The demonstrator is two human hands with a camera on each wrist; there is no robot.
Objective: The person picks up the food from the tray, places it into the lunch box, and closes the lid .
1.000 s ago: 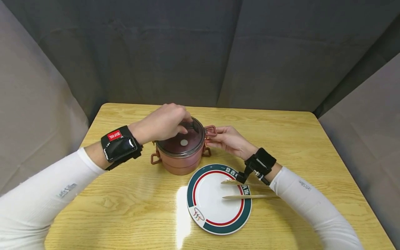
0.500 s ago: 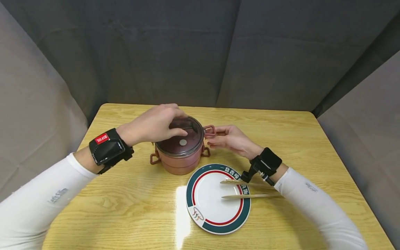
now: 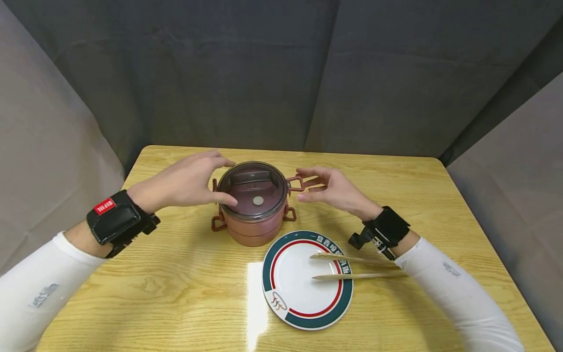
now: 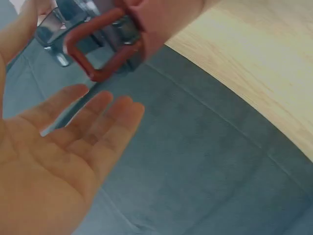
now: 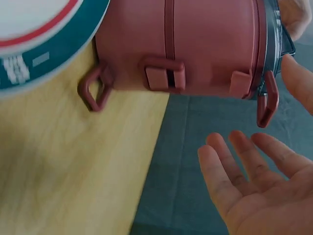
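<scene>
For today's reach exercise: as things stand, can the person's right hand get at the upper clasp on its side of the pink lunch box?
Probably yes. The right hand is open, its fingertips just beside the raised clasp of the lunch box, with nothing between them.

I see a round white plate (image 3: 290, 281) with a teal rim and a red ring lying on the wooden desk (image 3: 176, 283), toward its near edge. Two wooden chopsticks (image 3: 352, 268) rest across the plate's right rim, tips on the white. Grey fabric screens (image 3: 281, 73) surround the desk.
</scene>
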